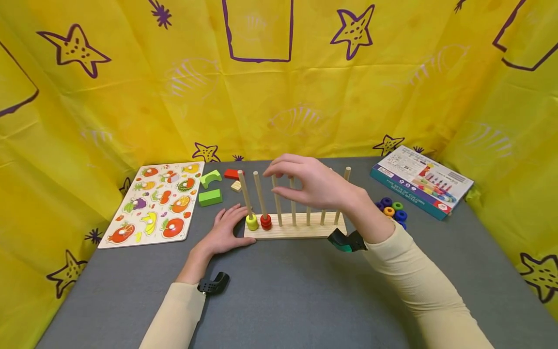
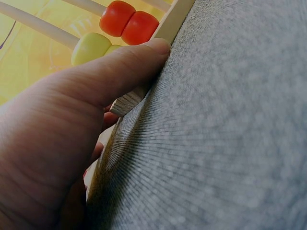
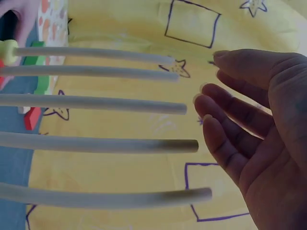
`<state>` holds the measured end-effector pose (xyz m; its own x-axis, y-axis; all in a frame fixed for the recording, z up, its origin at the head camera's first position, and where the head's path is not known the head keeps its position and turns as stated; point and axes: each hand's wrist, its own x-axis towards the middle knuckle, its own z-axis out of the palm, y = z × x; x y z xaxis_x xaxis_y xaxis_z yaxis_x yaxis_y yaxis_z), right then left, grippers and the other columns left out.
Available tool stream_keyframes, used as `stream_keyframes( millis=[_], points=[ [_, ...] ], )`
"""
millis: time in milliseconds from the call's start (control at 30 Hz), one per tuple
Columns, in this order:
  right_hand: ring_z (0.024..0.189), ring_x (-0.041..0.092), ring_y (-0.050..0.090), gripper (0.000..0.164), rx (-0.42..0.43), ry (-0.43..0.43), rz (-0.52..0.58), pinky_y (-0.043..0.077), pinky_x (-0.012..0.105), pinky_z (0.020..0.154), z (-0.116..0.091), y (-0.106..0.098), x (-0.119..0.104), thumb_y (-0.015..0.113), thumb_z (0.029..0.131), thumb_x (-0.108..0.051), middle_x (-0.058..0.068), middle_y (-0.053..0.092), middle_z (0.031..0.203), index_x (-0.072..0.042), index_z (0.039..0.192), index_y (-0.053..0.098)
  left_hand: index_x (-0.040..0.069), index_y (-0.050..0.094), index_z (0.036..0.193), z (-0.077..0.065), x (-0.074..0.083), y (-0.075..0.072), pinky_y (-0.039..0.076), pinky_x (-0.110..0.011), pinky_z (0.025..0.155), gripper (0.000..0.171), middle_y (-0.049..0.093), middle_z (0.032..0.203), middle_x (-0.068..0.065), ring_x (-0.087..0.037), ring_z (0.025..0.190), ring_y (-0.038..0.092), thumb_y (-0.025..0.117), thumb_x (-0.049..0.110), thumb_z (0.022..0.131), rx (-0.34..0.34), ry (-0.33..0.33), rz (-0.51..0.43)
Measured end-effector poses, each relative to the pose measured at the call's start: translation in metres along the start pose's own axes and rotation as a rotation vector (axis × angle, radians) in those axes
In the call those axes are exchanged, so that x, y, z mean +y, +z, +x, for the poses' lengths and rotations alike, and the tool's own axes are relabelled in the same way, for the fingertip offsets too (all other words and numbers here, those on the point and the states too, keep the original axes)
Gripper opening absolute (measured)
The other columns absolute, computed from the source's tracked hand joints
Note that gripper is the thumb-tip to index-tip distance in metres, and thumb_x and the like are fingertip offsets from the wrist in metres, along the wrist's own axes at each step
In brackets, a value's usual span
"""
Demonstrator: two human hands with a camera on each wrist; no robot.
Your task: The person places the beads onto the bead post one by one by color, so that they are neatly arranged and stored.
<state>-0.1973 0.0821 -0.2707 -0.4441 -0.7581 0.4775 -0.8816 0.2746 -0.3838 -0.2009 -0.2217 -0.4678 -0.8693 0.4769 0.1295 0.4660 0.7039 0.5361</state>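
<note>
Left of the left fingers, well apart from them, the fruit board (image 1: 150, 203) lies flat on the grey table (image 1: 279, 295). The left hand (image 1: 224, 230) grips the left end of the rack (image 1: 289, 233): its thumb lies along the near edge of the base, its other fingers round the end and far corner. Just beyond these fingers is a green block (image 1: 210, 198), with a green arch (image 1: 210, 175) behind it. A red block (image 1: 232, 173) and a small wooden block (image 1: 236, 186) lie beyond the fingertips, near each other.

The rack stands upright, reaching rightward from the left fingers, with seven pegs (image 1: 294, 208). Yellow beads (image 1: 252, 223) sit low on the leftmost peg, just right of the left fingers; red beads (image 1: 266, 223) sit low on the next.

The right hand (image 1: 316, 182) is up by the peg tops, its fingers relaxed and slightly bent, thumb apart from them. In the right wrist view the tips are near the peg ends, with a gap between.

Right of the right fingers, past the wrist and partly hidden by the forearm, lie loose beads (image 1: 397, 206) in purple, green, orange and blue. Farther right is a box (image 1: 420, 179).
</note>
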Motion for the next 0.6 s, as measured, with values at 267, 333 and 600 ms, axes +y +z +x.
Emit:
stream_keyframes(
  millis=[267,333,600],
  points=[
    [0.108,0.018,0.060,0.034,0.002,-0.027,0.023,0.053,0.033,0.089,-0.035,0.014,0.000,0.077,0.090,-0.008,0.006,0.064,0.122,-0.004,0.122,0.068,0.003,0.051,0.145,-0.001,0.001,-0.001,0.005,-0.063,0.115,0.080,0.045,0.151,-0.020,-0.039,0.147,0.024,0.081,0.042,0.081,-0.001,-0.016,0.002],
    [0.108,0.018,0.061,0.033,-0.005,-0.014,0.022,0.054,0.033,0.088,-0.044,0.018,0.002,0.077,0.090,-0.009,0.006,0.063,0.122,-0.005,0.122,0.068,0.002,0.052,0.145,-0.001,0.001,-0.001,0.006,-0.063,0.114,0.080,0.046,0.151,-0.020,-0.040,0.147,0.025,0.081,0.041,0.081,0.003,-0.011,0.002],
    [0.107,0.018,0.062,0.033,-0.029,0.064,0.033,0.054,0.035,0.087,-0.082,0.030,0.014,0.076,0.091,-0.009,0.003,0.064,0.122,-0.008,0.123,0.068,0.002,0.051,0.146,-0.001,0.000,0.000,0.005,-0.062,0.115,0.082,0.045,0.151,-0.020,-0.039,0.147,0.024,0.082,0.041,0.081,0.003,-0.007,0.008]
  ],
)
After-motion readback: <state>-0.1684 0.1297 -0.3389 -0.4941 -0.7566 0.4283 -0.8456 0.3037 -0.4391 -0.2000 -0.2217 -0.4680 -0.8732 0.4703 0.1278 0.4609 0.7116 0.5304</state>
